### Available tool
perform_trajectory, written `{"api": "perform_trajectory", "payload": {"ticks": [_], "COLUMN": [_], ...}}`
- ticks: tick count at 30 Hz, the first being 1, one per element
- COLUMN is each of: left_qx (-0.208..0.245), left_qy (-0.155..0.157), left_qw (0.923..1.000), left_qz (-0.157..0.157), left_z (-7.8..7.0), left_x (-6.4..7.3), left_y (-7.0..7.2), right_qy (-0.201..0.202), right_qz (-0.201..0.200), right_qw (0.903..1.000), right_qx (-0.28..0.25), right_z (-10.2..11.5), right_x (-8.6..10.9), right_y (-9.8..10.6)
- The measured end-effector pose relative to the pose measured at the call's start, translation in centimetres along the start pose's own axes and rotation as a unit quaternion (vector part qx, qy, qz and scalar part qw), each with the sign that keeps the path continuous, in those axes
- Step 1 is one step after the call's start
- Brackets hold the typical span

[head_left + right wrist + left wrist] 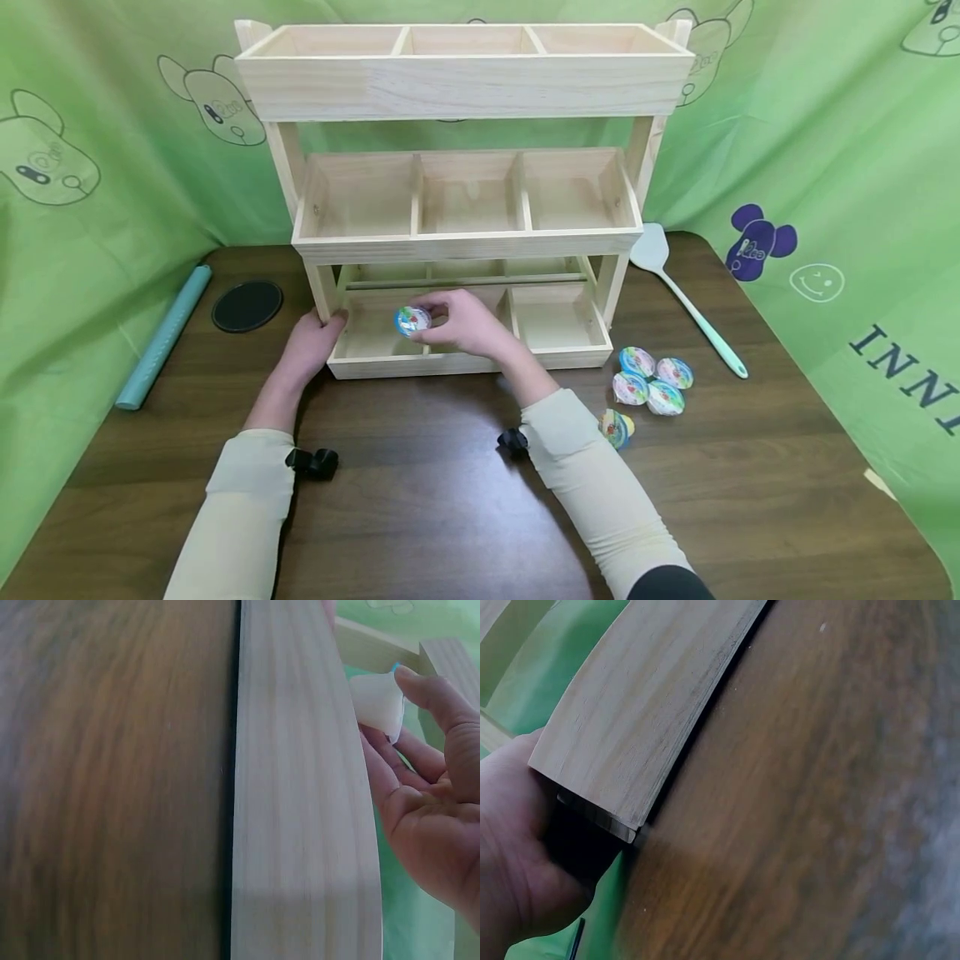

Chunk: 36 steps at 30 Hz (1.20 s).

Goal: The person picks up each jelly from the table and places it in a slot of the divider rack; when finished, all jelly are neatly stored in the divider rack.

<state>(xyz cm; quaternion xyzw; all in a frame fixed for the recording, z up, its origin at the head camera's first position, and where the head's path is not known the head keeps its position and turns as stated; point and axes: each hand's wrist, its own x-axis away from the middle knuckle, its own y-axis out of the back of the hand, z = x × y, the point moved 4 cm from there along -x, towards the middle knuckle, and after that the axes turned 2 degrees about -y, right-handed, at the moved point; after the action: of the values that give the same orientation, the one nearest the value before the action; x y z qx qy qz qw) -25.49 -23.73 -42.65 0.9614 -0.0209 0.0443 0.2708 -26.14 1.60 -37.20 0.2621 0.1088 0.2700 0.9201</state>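
Note:
My right hand (468, 323) pinches a small jelly cup (412, 320) with a colourful printed lid, over the left part of the bottom tray (480, 367) of a wooden three-tier rack (465, 87). In the right wrist view, the white cup body (378, 703) shows between thumb and fingers, behind the tray's front board (300, 780). My left hand (309, 340) holds the left end of the bottom tray, its thumb at the rim. The left wrist view shows that hand (525, 847) around the end of the board (645, 712); its fingers are mostly hidden.
Several jelly cups (651, 382) lie grouped right of the rack, with another cup (617, 427) beside my right sleeve. A pale spatula (697, 312) lies behind them. At left are a black round disc (247, 306) and a blue roll (165, 337). Green patterned cloth (840, 167) surrounds the table.

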Motion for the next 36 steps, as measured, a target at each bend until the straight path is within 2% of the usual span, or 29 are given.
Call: {"api": "perform_trajectory", "payload": {"ticks": [5,13,18,23,36], "left_qx": [0.011,0.093,0.082,0.076,0.081], "left_qy": [-0.007,-0.025,-0.023,-0.025,-0.031], "left_qw": [0.9999,0.9951,0.9962,0.9966,0.9961], "left_qz": [0.006,0.022,0.018,0.021,0.020], "left_z": [-0.2,0.2,0.4,0.3,0.4], "left_x": [-0.1,-0.3,-0.4,-0.3,-0.4], "left_y": [-0.3,-0.7,-0.7,-0.7,-0.7], "right_qy": [-0.014,-0.019,-0.017,-0.016,-0.063], "right_qz": [0.008,0.006,-0.009,-0.022,-0.039], "right_qw": [0.9999,0.9998,0.9998,0.9993,0.9966], "right_qx": [0.000,0.002,0.000,0.024,0.036], "right_z": [0.3,0.3,0.4,0.5,1.0], "right_x": [-0.7,-1.7,-2.3,-3.0,-4.2], "right_y": [-0.8,-2.4,-3.3,-4.3,-5.2]}}
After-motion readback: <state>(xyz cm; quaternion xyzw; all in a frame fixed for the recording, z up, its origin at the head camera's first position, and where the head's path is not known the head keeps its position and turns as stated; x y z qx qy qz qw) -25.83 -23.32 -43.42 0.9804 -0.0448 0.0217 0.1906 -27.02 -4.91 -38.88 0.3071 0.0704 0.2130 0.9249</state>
